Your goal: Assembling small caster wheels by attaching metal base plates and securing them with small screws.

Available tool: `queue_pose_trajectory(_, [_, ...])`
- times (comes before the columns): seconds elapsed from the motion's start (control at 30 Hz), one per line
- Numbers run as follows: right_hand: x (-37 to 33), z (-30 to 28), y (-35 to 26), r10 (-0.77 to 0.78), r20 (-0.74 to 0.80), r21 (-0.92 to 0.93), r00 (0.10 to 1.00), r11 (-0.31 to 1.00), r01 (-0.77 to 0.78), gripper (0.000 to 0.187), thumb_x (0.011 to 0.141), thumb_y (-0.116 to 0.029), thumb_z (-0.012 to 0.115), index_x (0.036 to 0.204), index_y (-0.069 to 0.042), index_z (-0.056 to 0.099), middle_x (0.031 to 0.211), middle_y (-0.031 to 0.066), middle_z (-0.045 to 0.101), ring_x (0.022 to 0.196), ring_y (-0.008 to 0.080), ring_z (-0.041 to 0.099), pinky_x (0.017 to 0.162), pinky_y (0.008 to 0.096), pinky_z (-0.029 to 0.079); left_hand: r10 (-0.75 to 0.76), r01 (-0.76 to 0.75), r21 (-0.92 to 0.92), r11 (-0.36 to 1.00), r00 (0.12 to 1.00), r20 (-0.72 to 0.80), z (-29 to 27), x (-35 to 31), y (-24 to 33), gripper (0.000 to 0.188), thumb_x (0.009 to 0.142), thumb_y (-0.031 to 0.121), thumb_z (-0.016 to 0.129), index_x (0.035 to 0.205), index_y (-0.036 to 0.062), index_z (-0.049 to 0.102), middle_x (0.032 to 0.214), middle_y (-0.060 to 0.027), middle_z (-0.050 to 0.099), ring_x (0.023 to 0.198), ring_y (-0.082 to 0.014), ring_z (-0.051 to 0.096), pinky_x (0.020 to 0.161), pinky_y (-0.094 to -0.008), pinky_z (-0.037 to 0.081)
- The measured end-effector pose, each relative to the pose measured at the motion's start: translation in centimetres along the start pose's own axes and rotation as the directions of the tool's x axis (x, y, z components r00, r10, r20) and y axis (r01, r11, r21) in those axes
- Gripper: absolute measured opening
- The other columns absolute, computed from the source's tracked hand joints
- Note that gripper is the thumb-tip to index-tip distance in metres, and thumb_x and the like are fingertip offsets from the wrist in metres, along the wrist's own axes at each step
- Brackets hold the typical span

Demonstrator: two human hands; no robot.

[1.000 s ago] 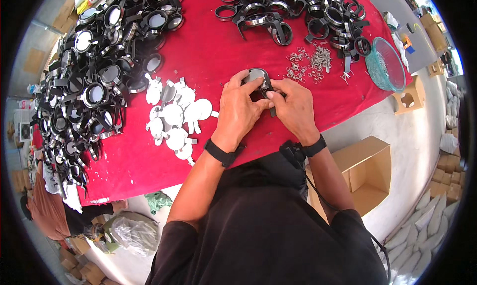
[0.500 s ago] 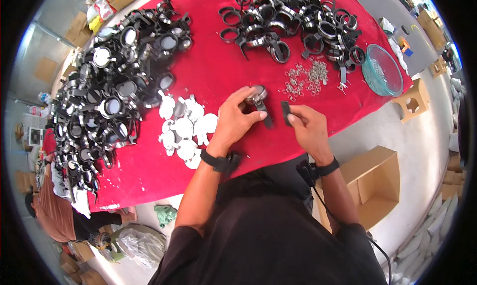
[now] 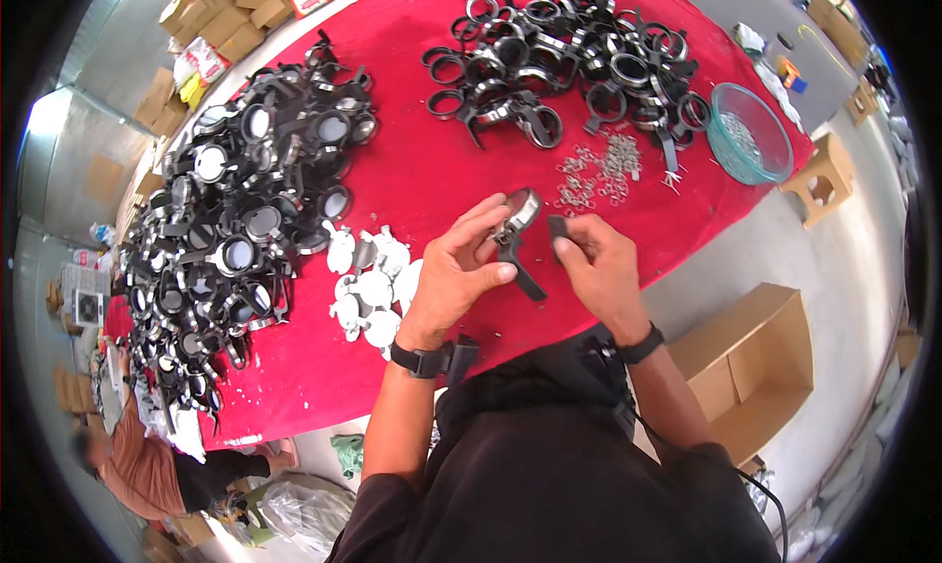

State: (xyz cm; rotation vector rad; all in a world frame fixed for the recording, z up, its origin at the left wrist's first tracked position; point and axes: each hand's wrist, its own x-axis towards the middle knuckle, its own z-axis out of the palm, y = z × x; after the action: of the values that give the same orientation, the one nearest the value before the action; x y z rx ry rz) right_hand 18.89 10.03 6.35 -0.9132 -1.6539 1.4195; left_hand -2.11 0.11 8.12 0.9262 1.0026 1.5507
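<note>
My left hand is closed on a round, silver-rimmed piece with a black strip-like arm angling down to the right. Its thumb presses near the joint where rim and arm meet. Just to the right, apart from that piece, my right hand pinches a short flat black piece between thumb and fingers. Beyond the hands lie small metal clips in loose heaps. White round parts with small tabs are gathered left of my left hand.
A large heap of black-and-silver round pieces covers the left of the red cloth. Black ring pieces are piled at the far side. A clear bowl stands far right; a cardboard box sits below. Another person is at lower left.
The round piece in my left hand has tilted, its arm now slanting more to the right. My right hand has come slightly nearer to it. The whole view has shifted a little.
</note>
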Motion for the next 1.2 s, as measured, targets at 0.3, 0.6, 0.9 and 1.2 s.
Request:
queue_pose_trajectory(0.3, [1.9, 2.1, 0.8, -0.172, 0.085, -0.484, 0.981, 0.854, 0.191, 0.027, 0.093, 0.001, 0.068, 0.118, -0.001, 0.076, 0.102, 0.0181, 0.079, 0.091, 0.0363, 0.078, 0.081, 0.045, 0.06, 0.096, 0.06, 0.662, 0.747, 0.976, -0.196, 0.5, 0.5, -5.0, 0.074, 0.082, -0.001, 0.092, 0.151, 0.0018, 0.066, 0.167, -0.0198, 0.05, 0.152, -0.0317, 0.055, 0.125, -0.0434, 0.049])
queue_pose_trajectory(0.6, [3.0, 1.7, 0.9, -0.223, 0.292, -0.67, 0.93, 0.646, 0.365, 0.022, 0.092, -0.012, 0.071, 0.112, -0.004, 0.07, 0.097, 0.0178, 0.075, 0.095, 0.0418, 0.074, 0.083, 0.0553, 0.059, 0.133, 0.108, 0.792, 0.601, 0.964, -0.232, 1.7, 0.5, -4.9, 0.067, 0.078, 0.007, 0.094, 0.142, 0.0064, 0.074, 0.161, -0.0223, 0.056, 0.146, -0.0413, 0.057, 0.121, -0.0468, 0.049])
queue_pose_trajectory(0.9, [2.2, 4.7, 0.0, -0.129, 0.187, -0.753, 0.974, 0.618, 0.226, 0.028, 0.091, -0.023, 0.079, 0.105, -0.003, 0.066, 0.092, 0.0187, 0.072, 0.084, 0.0415, 0.074, 0.072, 0.0519, 0.06, 0.319, 0.025, 0.858, 0.513, 0.923, -0.217, 2.1, 0.5, -5.9, 0.048, 0.083, 0.005, 0.086, 0.131, 0.005, 0.08, 0.145, -0.0215, 0.066, 0.129, -0.0425, 0.064, 0.11, -0.0492, 0.053])
queue_pose_trajectory(1.2, [3.3, 4.4, 1.2, -0.233, 0.289, -0.719, 0.928, 0.587, 0.371, 0.023, 0.09, -0.021, 0.076, 0.102, -0.004, 0.067, 0.09, 0.0177, 0.071, 0.084, 0.0402, 0.074, 0.073, 0.0519, 0.059, 0.308, 0.02, 0.895, 0.445, 0.936, -0.174, 1.6, 1.0, -5.8, 0.044, 0.087, 0.011, 0.083, 0.131, 0.0045, 0.08, 0.143, -0.0228, 0.068, 0.129, -0.0439, 0.064, 0.111, -0.0506, 0.053])
